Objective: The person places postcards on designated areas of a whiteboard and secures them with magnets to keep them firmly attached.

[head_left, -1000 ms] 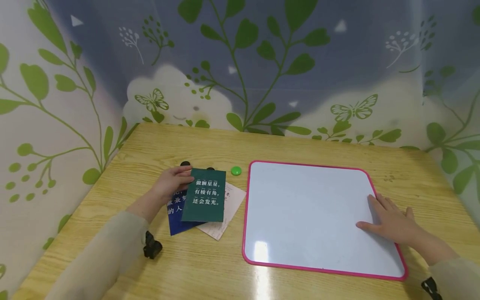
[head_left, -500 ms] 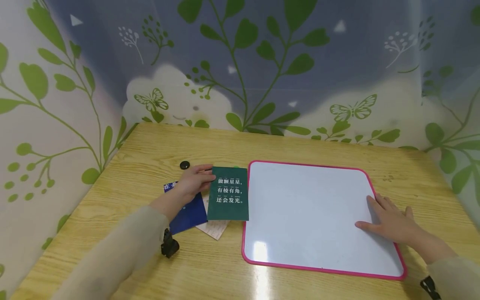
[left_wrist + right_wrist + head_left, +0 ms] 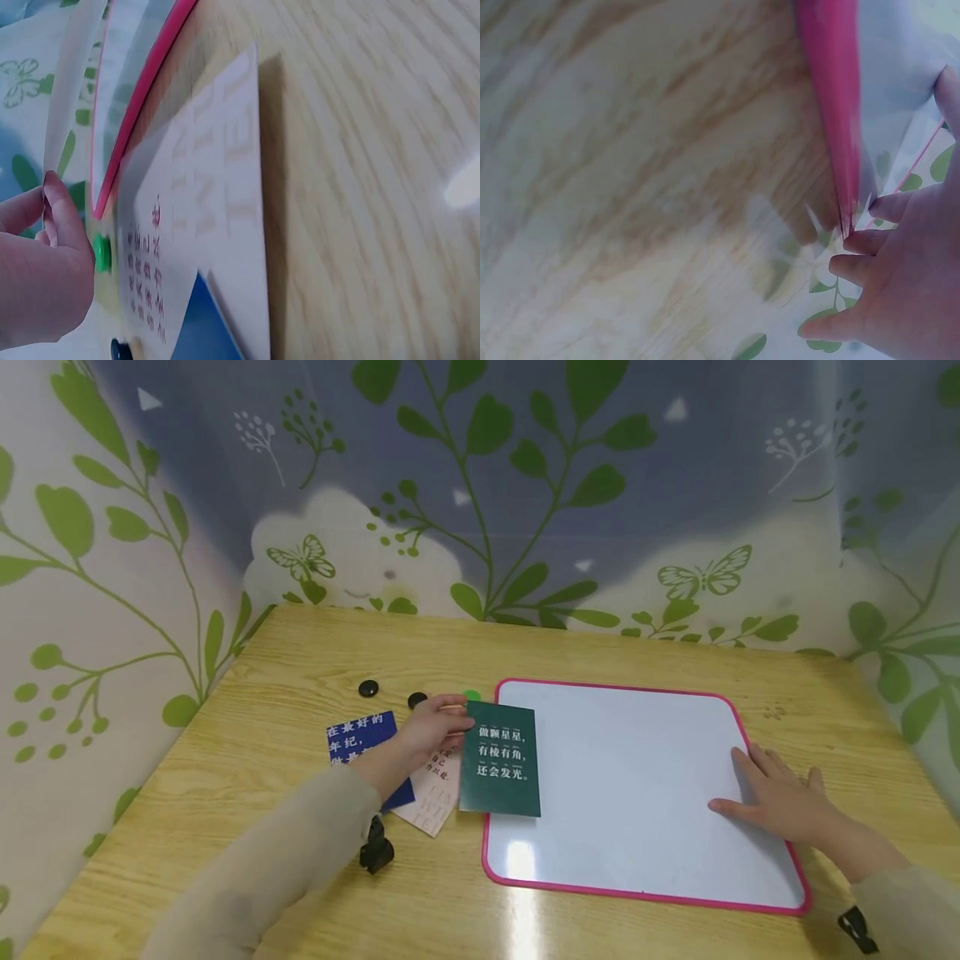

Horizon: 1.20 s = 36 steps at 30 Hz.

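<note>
A dark green card (image 3: pixel 501 768) with white lettering is pinched at its left edge by my left hand (image 3: pixel 431 728). It hangs over the left border of a pink-framed whiteboard (image 3: pixel 630 793). In the left wrist view, the thumb and fingers (image 3: pixel 64 214) meet on the card's edge, and the card (image 3: pixel 71 82) appears nearly edge-on. My right hand (image 3: pixel 787 806) rests on the whiteboard's right edge with spread fingers. In the right wrist view, fingertips (image 3: pixel 866 241) lie at the pink frame (image 3: pixel 836 112). Below the left forearm lie a blue card (image 3: pixel 360 727) and a pale pink card (image 3: pixel 431 806), both partly covered.
Two round black magnets (image 3: pixel 368 688) and a green magnet (image 3: pixel 472 695) lie behind the cards; the left hand and green card partly cover some. The wooden table (image 3: pixel 420 902) meets a leaf-patterned wall covering (image 3: pixel 525 527) at the back.
My left hand has carried the green card rightward, from above the other cards to over the whiteboard's left edge. More of the blue card and the black magnets shows. The right hand stays put.
</note>
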### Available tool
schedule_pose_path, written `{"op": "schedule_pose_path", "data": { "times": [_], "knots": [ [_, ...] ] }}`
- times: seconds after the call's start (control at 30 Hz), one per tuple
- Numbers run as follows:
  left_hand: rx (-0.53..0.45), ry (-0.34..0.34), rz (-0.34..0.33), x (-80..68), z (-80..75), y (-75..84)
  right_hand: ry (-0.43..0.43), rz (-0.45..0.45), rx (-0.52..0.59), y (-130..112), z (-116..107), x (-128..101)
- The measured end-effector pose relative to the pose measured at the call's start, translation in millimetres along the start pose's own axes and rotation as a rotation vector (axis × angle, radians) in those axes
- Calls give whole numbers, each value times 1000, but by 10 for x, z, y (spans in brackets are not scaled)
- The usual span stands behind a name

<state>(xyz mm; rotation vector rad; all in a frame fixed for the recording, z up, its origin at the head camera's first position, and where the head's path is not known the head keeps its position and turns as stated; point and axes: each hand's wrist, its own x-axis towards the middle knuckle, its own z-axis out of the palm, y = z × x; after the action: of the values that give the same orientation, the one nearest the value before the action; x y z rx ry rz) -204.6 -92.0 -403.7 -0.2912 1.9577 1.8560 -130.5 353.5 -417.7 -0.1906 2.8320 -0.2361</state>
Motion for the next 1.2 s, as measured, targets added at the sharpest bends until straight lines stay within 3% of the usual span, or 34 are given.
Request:
{"op": "schedule_pose_path", "data": {
  "times": [0.13,0.43,0.8,1.0,1.2],
  "knots": [
    [14,12,3,47,110,-27,3,-1,-1,1,3,-2],
    [-58,25,5,75,336,-51,2,-3,8,-11,8,-6],
    [-62,47,13,79,464,-44,8,-10,26,-17,15,-10],
    [5,84,43,50,478,-13,7,-10,31,-20,14,-13],
    [105,97,73,-3,411,4,15,-16,-34,1,-1,1]
  ]
}}
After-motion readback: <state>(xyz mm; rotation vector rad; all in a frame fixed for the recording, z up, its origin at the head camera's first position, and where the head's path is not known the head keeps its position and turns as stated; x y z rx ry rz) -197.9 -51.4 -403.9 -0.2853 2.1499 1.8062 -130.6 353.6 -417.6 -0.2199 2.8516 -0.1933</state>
